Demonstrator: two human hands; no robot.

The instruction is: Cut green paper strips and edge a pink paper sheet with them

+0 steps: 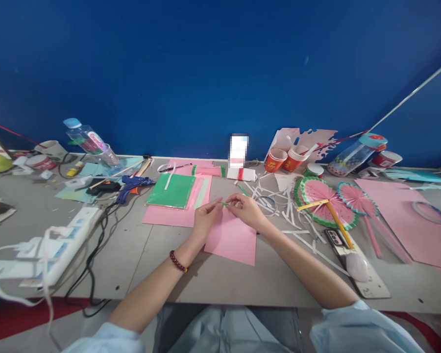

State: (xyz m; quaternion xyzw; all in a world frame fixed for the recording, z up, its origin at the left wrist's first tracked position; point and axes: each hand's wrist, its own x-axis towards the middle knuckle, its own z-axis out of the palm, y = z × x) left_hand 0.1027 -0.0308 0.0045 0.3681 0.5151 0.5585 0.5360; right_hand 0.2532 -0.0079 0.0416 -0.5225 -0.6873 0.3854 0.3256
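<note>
My left hand (206, 218) and my right hand (247, 210) meet over the far edge of a pink paper sheet (232, 241) lying on the grey table (161, 264). Both hands pinch a thin green paper strip (225, 203) stretched between their fingertips, left on its left end and right on its right end. A red bead bracelet (178, 261) circles my left wrist. Behind the hands lies a stack of green paper (171, 190) on more pink sheets.
Two watermelon paper fans (325, 198) and white paper scraps (279, 198) lie right. Red paper cups (284, 159), a blue glue gun (132, 185), a power strip (55, 245) with cables, a plastic bottle (90, 142), a tape roll (428, 211) and a large pink sheet (407, 215) surround.
</note>
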